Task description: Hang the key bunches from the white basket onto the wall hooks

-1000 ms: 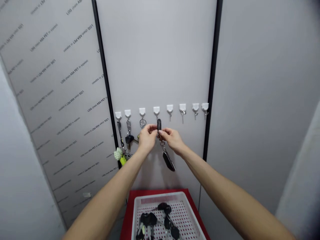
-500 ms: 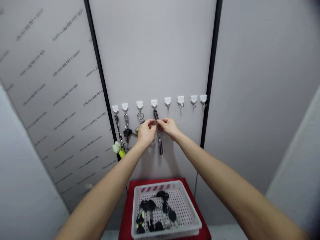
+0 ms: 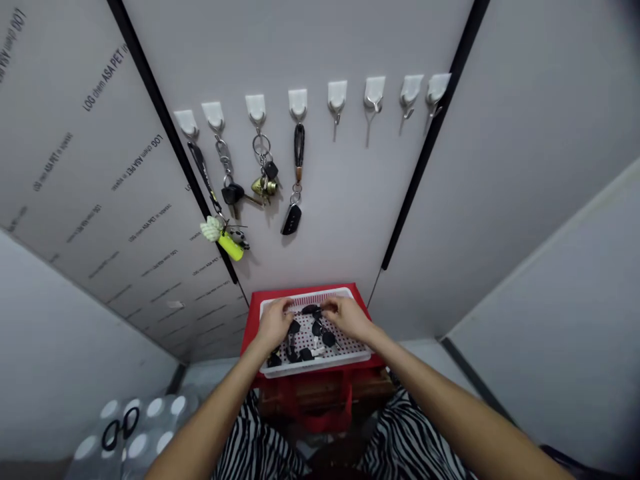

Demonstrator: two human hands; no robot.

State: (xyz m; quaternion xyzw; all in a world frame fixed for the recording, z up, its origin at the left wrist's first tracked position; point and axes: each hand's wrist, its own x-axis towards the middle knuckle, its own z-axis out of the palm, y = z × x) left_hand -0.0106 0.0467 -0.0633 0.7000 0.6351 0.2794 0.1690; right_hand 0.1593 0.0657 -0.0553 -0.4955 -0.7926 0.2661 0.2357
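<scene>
Both my hands are down in a white perforated basket (image 3: 320, 364) that holds several black keys (image 3: 306, 341). My left hand (image 3: 274, 325) hovers over the keys at the basket's left side, fingers loosely spread and bent. My right hand (image 3: 347, 319) reaches in from the right, its fingertips pinched on a black key (image 3: 313, 310) near the far rim. On the wall above, a black key fob on a strap (image 3: 293, 217) hangs free from the fourth white hook (image 3: 298, 103).
The basket sits on a red stool (image 3: 254, 308). Three hooks to the left carry key bunches, one with a yellow tag (image 3: 231, 245). Several hooks to the right (image 3: 374, 90) are bare. Black panel strips (image 3: 420, 167) run down the wall. Zebra-striped trousers (image 3: 260, 447) show below.
Both hands let go of the strap fob, which now hangs from the fourth hook, and dropped into the basket. The view tilted downward.
</scene>
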